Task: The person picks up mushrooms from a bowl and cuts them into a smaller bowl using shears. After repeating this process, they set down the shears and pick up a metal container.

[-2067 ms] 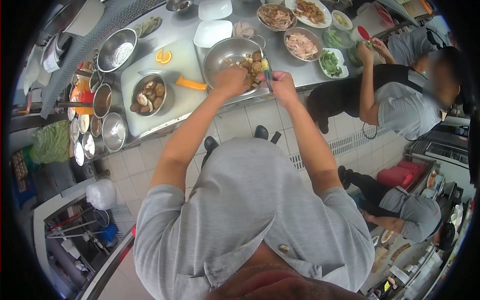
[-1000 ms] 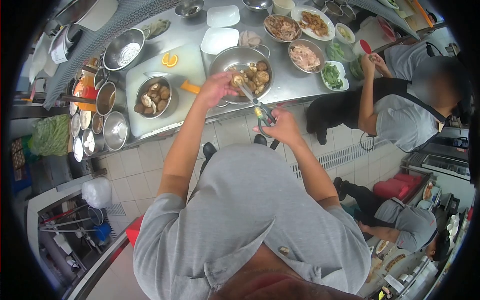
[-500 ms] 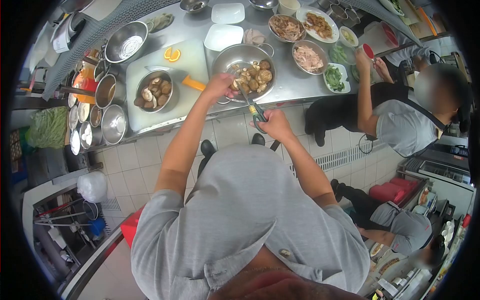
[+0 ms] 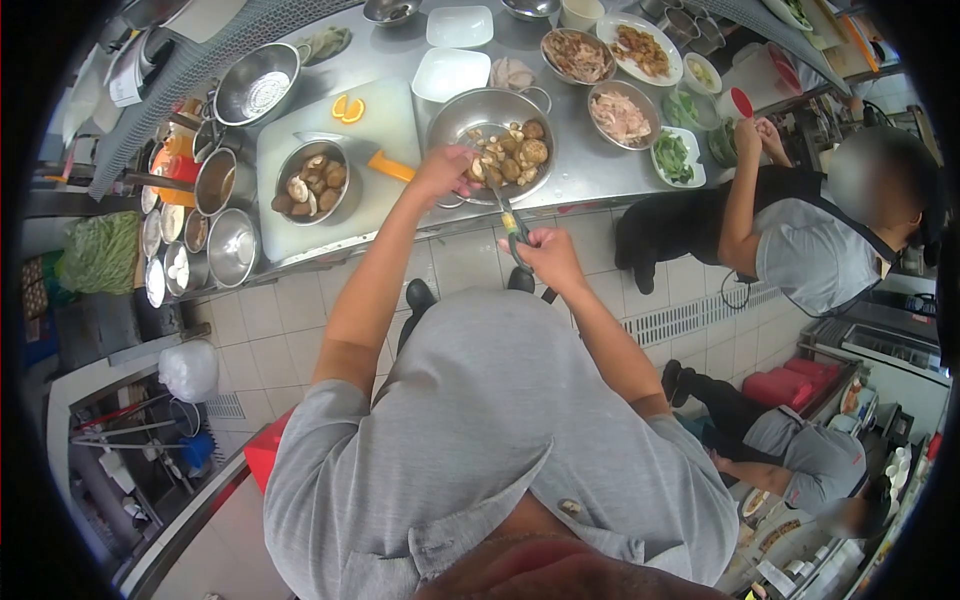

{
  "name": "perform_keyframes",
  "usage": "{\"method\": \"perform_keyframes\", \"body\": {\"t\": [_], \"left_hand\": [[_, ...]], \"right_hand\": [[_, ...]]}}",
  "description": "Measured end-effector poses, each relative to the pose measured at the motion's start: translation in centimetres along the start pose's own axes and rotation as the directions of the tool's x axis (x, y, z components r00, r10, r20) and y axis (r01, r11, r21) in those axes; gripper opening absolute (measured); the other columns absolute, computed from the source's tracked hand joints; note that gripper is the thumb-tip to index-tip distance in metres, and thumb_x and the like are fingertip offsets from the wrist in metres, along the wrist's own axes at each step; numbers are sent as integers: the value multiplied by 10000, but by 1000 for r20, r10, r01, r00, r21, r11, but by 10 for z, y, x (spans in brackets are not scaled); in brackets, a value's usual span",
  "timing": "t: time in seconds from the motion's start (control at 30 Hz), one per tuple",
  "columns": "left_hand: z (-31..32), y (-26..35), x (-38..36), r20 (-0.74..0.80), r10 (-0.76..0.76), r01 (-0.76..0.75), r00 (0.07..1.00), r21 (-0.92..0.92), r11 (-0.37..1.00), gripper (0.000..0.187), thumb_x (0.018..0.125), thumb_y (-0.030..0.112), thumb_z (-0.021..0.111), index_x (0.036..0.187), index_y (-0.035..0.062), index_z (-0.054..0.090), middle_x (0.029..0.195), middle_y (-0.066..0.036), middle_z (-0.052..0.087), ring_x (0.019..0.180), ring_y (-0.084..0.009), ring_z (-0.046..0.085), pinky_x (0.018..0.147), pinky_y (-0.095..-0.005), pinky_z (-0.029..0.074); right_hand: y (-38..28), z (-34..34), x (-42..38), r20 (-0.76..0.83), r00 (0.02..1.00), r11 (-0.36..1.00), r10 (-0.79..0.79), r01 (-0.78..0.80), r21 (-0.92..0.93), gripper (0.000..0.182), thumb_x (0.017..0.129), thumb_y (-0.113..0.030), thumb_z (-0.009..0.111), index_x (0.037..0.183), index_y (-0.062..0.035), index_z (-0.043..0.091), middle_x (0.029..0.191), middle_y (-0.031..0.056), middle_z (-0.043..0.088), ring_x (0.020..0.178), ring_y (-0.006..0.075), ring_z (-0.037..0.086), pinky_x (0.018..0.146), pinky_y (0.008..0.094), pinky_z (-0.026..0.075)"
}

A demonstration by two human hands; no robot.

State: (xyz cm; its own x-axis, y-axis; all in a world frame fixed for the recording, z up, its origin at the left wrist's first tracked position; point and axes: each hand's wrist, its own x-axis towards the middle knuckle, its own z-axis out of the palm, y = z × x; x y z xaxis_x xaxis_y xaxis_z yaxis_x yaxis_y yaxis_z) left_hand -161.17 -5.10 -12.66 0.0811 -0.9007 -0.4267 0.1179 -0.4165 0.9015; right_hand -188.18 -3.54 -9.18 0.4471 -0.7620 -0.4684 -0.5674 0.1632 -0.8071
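Observation:
My left hand (image 4: 446, 172) pinches a mushroom (image 4: 477, 172) over the near rim of a steel pan (image 4: 455, 120). My right hand (image 4: 552, 260) grips the dark handles of a pair of scissors (image 4: 512, 225). Their blades point into the pan, close to my left fingertips. Several brown mushrooms (image 4: 530, 150) and pale cut pieces lie in the pan. To the left, a steel bowl (image 4: 343, 205) of whole mushrooms stands on a white cutting board (image 4: 385, 130). Beside it is a knife with an orange handle (image 4: 390, 166).
Bowls of shredded meat (image 4: 620, 115) and a dish of green leaves (image 4: 676, 157) stand to the right. A co-worker (image 4: 810, 220) works there. Two orange pieces (image 4: 348, 108) lie on the board. A steel colander (image 4: 257, 85) and several pots line the left end.
The scissor handles have drawn closer together in my right hand. My left hand stays at the pan. The co-worker's hands have come nearer each other. The whole view has shifted slightly.

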Motion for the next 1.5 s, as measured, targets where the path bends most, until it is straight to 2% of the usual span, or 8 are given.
{"method": "perform_keyframes", "body": {"t": [0.3, 0.5, 0.6, 0.67, 0.8, 1.17, 1.3, 1.5], "left_hand": [[-13, 5, -24, -127, 156, -125, 980, 223, 967, 312, 1016, 149, 539, 1288, 24, 626, 1020, -112, 715, 791, -183, 716, 648, -314, 563], [-86, 55, -113, -390, 540, -71, 746, 760, 646, 308, 948, 189, 615, 1220, 51, 654, 1103, -196, 702, 1039, -370, 672, 913, -454, 525], [-127, 54, -122, -182, 636, 148, 750, 983, 107, 350, 862, 177, 691, 1189, 56, 670, 1161, -171, 688, 1102, -356, 636, 953, -456, 502], [-117, 50, -109, -124, 762, 107, 636, 992, 72, 313, 840, 195, 712, 1122, 62, 684, 1129, -163, 685, 1114, -349, 625, 961, -454, 496], [-7, 64, -58, -54, 423, -87, 905, 948, 306, 358, 817, 180, 731, 1153, 62, 699, 1220, -170, 677, 1131, -352, 639, 957, -452, 522], [44, 15, 43, 208, 212, -241, 955, 960, 146, 166, 874, 57, 617, 986, 67, 739, 950, -148, 747, 906, -314, 732, 790, -411, 593], [0, 37, 35, 97, 20, -58, 995, 407, 911, 192, 967, 157, 636, 1103, 41, 708, 996, -97, 738, 853, -210, 745, 692, -312, 598], [-21, 40, 14, 83, -3, 10, 997, -89, 996, 292, 1003, 228, 651, 1183, -2, 643, 1065, -96, 714, 790, -172, 735, 646, -270, 592]], "right_hand": [[37, 5, 14, 81, 988, 860, 132, -155, 487, 441, 841, -419, 834, 669, -87, 599, 651, -31, 536, 512, 61, 423, 460, 247, 281], [24, -9, 15, -11, 998, 983, 65, -63, 172, 487, 788, -495, 857, 679, -82, 624, 594, -46, 501, 525, 85, 421, 493, 280, 311], [12, -16, 20, -31, 995, 981, 97, -90, 174, 494, 780, -502, 861, 675, -83, 621, 595, -42, 506, 528, 80, 424, 500, 271, 315], [12, -20, 20, -36, 992, 975, 122, -113, 193, 497, 774, -504, 865, 668, -89, 614, 594, -40, 510, 528, 75, 427, 500, 264, 314], [15, -26, 27, -38, 992, 962, 120, -107, 253, 498, 765, -511, 871, 663, -103, 605, 590, -47, 514, 526, 64, 436, 495, 253, 313], [12, -36, 10, -102, 995, 976, 21, 2, 219, 417, 808, -397, 866, 704, -81, 615, 613, -56, 527, 511, 51, 427, 466, 254, 307], [15, -40, -5, -159, 980, 993, -121, 118, -32, 459, 737, -382, 906, 663, -51, 596, 596, -17, 541, 519, 106, 460, 509, 299, 388], [-6, -42, -17, -125, 925, 887, -359, 296, -355, 536, 651, -424, 921, 657, -4, 588, 682, 94, 579, 598, 252, 557, 578, 390, 463]]}}
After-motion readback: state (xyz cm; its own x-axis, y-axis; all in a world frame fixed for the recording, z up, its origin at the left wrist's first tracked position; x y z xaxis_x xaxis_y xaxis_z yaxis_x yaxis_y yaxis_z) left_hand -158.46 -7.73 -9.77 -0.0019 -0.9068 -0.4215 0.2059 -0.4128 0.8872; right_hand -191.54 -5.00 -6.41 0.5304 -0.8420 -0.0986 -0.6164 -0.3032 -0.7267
